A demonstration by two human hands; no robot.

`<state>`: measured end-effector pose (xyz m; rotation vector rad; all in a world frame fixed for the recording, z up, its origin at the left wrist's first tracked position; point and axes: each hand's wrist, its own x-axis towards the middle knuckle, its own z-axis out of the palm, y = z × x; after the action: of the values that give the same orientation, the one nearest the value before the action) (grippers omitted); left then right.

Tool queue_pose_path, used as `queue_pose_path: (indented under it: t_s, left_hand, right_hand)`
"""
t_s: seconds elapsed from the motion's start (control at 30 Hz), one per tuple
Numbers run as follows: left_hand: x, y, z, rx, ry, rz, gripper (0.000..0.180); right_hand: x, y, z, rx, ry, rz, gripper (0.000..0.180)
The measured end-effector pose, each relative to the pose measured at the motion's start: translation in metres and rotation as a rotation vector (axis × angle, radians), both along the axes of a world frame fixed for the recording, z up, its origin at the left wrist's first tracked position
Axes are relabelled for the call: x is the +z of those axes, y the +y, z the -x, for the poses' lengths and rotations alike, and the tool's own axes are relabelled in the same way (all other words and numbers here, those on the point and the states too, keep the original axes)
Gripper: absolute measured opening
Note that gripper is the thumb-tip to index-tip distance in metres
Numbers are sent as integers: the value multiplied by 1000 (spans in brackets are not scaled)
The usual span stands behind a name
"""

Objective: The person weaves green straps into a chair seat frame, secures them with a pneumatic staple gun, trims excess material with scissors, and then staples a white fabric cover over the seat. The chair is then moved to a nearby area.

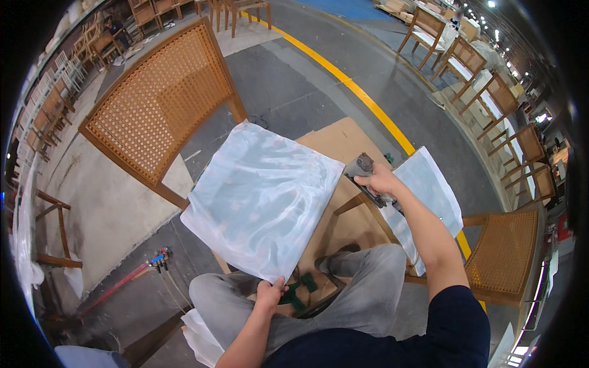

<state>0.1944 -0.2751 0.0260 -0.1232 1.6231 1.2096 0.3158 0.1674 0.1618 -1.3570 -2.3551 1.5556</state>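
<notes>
In front of me is a wooden chair with a woven cane back (162, 101). A thin, wrinkled, translucent white cover (264, 199) lies over its pale blue seat. My left hand (269, 295) pinches the cover's near corner, just above my knees. Beyond the seat's right edge, my right hand (381, 183) is closed round a dark grey staple gun (362, 167). The tool is held between this seat and a second covered seat (429, 184), partly behind my forearm. That seat belongs to another cane-backed chair (504, 254) on the right.
Brown cardboard (334, 132) lies on the floor under the chairs. Green pieces (297, 294) sit between my legs. A red hose with blue-handled valves (161, 256) is on the left. Several chairs (466, 58) line the right side; more stand far left. A yellow line (350, 86) curves across the floor.
</notes>
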Motion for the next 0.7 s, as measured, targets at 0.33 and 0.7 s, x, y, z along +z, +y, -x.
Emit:
queue_pose_path:
  t_s: [0.33,0.7]
  left_hand:
    - [-2,-1,-1,-11,-31,6,33]
    - [-12,-8,-1,-17,-30,-50,38]
  right_hand:
    - [-28,28,34,80,-116,9,33]
    - [-28,-4,25,18,-92,124,37]
